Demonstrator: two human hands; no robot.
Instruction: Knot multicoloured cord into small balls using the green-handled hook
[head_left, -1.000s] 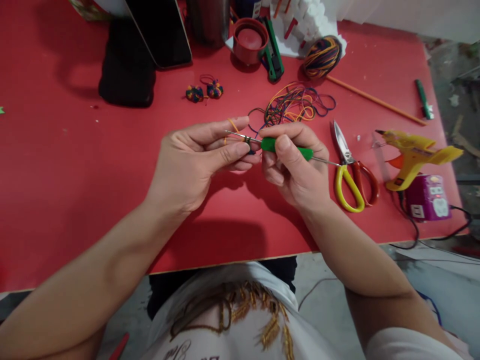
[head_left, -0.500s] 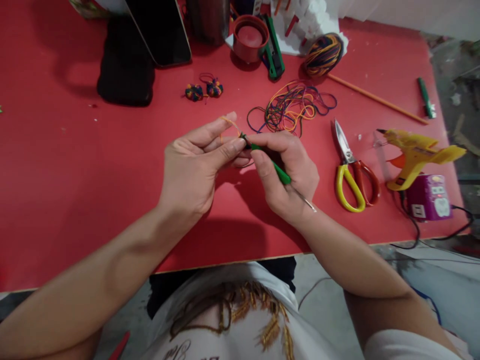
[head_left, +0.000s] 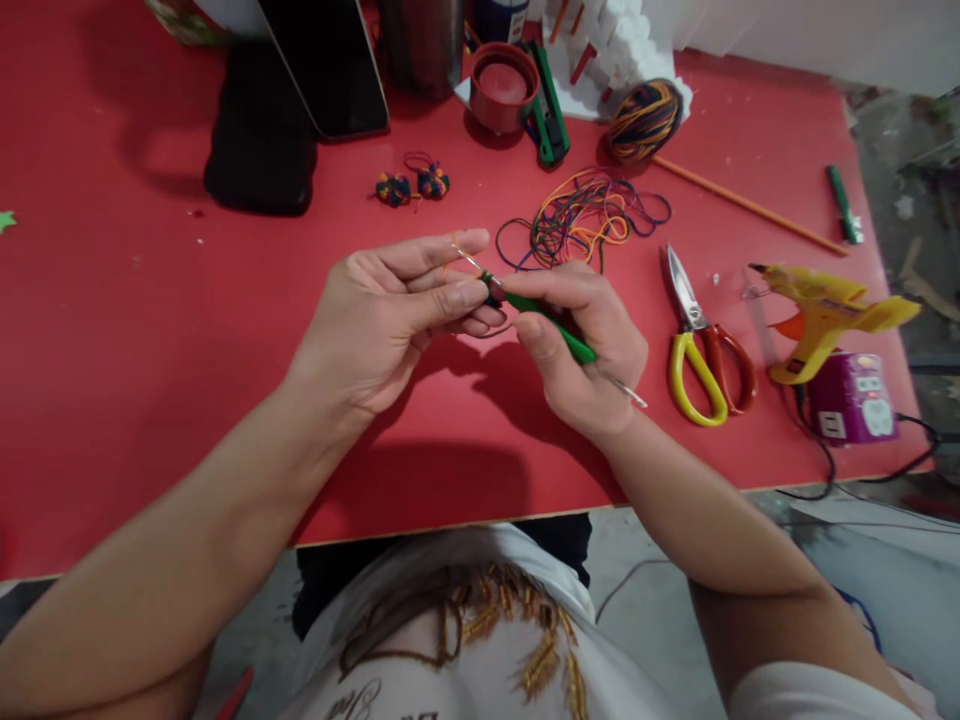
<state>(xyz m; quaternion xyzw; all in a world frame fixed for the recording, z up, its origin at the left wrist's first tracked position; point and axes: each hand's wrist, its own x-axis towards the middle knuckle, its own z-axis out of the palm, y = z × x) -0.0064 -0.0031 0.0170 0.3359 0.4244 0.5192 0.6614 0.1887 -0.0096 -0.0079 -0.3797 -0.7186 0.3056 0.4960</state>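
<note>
My left hand (head_left: pixel 397 310) pinches a small dark crochet piece (head_left: pixel 492 290) between thumb and fingers, most of it hidden. An orange strand of yarn (head_left: pixel 454 242) runs over the raised index finger. In my right hand (head_left: pixel 577 345) is a crochet hook (head_left: pixel 559 330) with a green grip, its metal tail sticking out toward the wrist. The hook's front end passes through the piece and reaches the strand near the left index finger. Just beyond the hands lies a loose tangle of multicoloured yarn (head_left: pixel 585 215). Two small finished-looking yarn pieces (head_left: pixel 412 185) rest farther left.
Scissors (head_left: pixel 697 345) with yellow and red handles lie right of my right hand. A yellow glue gun (head_left: pixel 825 310) leans by a purple box (head_left: pixel 855 398). Behind are a yarn ball (head_left: pixel 645 120), an orange stick (head_left: pixel 750 205), a green cutter (head_left: pixel 551 110), a red cup (head_left: pixel 501 90) and a phone (head_left: pixel 330 65).
My right hand has shifted slightly right and down with the crochet hook. The hook's tip now shows beyond the piece at the orange strand. My left index finger reaches slightly farther right.
</note>
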